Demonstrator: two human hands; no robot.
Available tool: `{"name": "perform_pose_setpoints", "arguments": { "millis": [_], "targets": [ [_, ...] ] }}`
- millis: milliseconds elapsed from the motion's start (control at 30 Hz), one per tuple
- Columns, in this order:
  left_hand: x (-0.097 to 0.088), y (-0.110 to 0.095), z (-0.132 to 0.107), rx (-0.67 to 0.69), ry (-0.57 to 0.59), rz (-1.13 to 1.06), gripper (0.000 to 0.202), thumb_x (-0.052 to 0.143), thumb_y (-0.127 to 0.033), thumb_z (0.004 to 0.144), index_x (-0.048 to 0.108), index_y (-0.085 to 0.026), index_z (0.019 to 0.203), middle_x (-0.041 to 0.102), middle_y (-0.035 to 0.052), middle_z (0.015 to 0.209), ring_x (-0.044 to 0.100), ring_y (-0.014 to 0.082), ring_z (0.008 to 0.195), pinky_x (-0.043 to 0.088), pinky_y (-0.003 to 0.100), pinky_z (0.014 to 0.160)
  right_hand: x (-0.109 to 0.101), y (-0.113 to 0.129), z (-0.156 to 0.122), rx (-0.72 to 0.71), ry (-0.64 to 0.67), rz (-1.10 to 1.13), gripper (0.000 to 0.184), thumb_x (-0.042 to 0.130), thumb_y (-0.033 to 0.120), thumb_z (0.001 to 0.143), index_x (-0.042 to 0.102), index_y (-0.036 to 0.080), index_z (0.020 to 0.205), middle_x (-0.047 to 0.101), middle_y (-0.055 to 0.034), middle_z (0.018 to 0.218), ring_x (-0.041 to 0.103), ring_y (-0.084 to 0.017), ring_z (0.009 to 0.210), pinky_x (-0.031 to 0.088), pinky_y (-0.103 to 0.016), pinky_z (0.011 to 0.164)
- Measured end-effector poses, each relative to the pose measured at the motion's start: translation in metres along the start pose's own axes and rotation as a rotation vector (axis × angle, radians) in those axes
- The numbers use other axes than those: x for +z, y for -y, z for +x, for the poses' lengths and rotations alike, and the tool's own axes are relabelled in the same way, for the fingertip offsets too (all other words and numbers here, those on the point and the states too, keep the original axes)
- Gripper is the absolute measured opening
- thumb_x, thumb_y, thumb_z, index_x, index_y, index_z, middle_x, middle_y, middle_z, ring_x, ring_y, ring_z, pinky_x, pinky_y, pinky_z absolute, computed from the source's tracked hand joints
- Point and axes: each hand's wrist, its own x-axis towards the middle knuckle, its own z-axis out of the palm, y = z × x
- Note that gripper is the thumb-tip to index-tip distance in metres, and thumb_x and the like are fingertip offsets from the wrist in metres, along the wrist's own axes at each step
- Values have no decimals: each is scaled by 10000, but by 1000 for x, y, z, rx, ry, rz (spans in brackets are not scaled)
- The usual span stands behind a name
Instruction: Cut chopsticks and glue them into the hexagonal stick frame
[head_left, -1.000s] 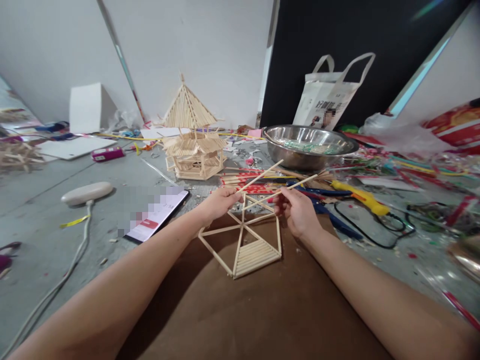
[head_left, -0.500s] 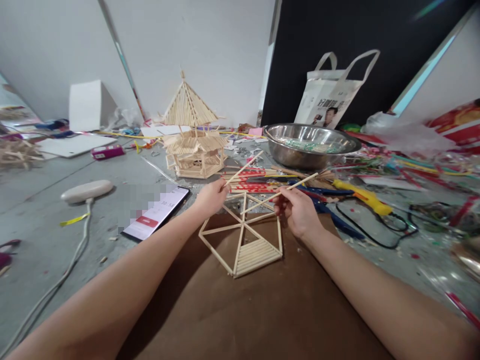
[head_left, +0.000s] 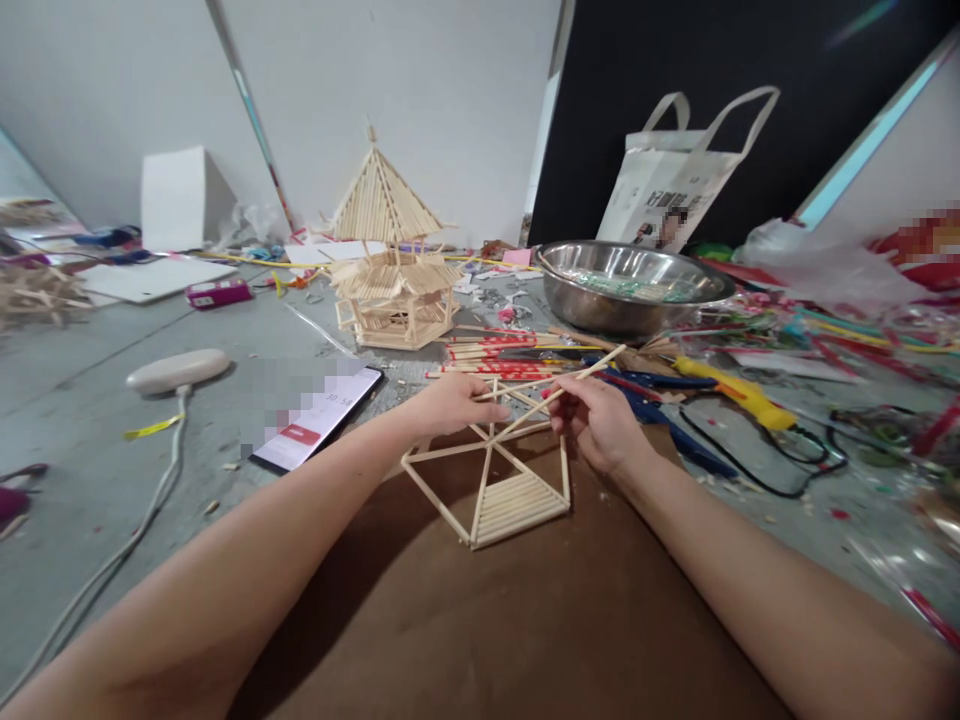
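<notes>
A six-sided frame of thin wooden sticks (head_left: 442,500) with spokes meeting in the middle lies on a brown sheet (head_left: 480,630). One of its wedges, the near right one, is filled with a row of sticks (head_left: 517,505). My left hand (head_left: 450,402) is closed on a wooden stick over the frame's far left part, pointing right. Another wooden stick (head_left: 611,357) is pinched in my right hand (head_left: 592,415) at the far right side, slanting across the frame with its lower end near the centre. The two sticks appear to cross in front of my right fingers.
A stick-built pavilion (head_left: 394,290) stands behind. Around it are red-marked packs of sticks (head_left: 495,350), a steel bowl (head_left: 630,300), a phone (head_left: 319,415), a white corded device (head_left: 178,370), a yellow-handled corded tool (head_left: 735,390), blue-handled pliers (head_left: 690,445) and a tote bag (head_left: 660,190).
My left hand has moved right and down, and its stick has swung from pointing up to lying nearly level toward my right hand. My right hand keeps its stick, nearly in place.
</notes>
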Motion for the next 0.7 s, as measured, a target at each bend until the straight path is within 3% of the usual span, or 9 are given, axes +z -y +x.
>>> {"name": "perform_pose_setpoints", "arguments": {
  "millis": [233,300,367,433,500,567,633,700],
  "targets": [
    [6,-1,-2,-60,9,-153,301,547,-436,626,567,-137,653,395,-51,517,335,65,504,263,188,487,0,7,-1,26,19,-25,160,533,313,656,527,155,681,562,15,508,493,-100,384,381,-224,380],
    [5,-1,-2,-125,-27,-187,294,548,-435,631,520,-143,603,322,-65,456,275,50,435,213,191,432,0,10,-3,56,34,-149,229,498,378,696,522,153,658,547,6,485,457,-95,343,337,-219,344],
    [4,2,-1,-192,-52,-228,316,545,-452,636,451,-160,562,235,-78,418,193,40,377,135,203,386,0,14,-6,1,57,-421,322,434,444,736,518,155,622,526,-1,465,414,-86,322,299,-221,335],
    [3,5,0,-222,-50,-293,339,549,-467,635,402,-173,553,199,-83,413,152,36,353,84,212,367,0,17,-10,-239,43,-783,323,414,441,756,544,161,661,553,-17,539,452,-100,404,341,-240,407],
    [3,6,1,-224,-16,-363,348,559,-472,631,387,-178,556,190,-85,411,140,33,342,67,214,357,0,20,-14,-604,2,-1102,232,443,365,764,573,174,790,598,-46,731,525,-147,628,394,-280,576],
    [3,4,0,-217,40,-395,340,565,-476,630,415,-177,570,188,-89,394,137,33,334,60,216,351,0,21,-16,-912,-5,-1337,198,451,293,772,568,189,893,587,-58,907,495,-186,851,360,-321,741],
    [5,1,-2,-212,96,-398,325,568,-480,630,462,-173,601,203,-89,378,142,34,327,55,218,347,-1,21,-17,-1067,30,-1485,176,444,267,782,573,200,881,579,-47,950,453,-196,928,310,-342,802],
    [6,-1,-4,-210,131,-401,324,570,-480,630,482,-168,614,226,-86,375,154,34,323,56,219,344,-2,20,-16,-1128,56,-1560,153,441,264,789,580,209,822,594,-27,905,453,-186,909,287,-346,803]
  ]
}}
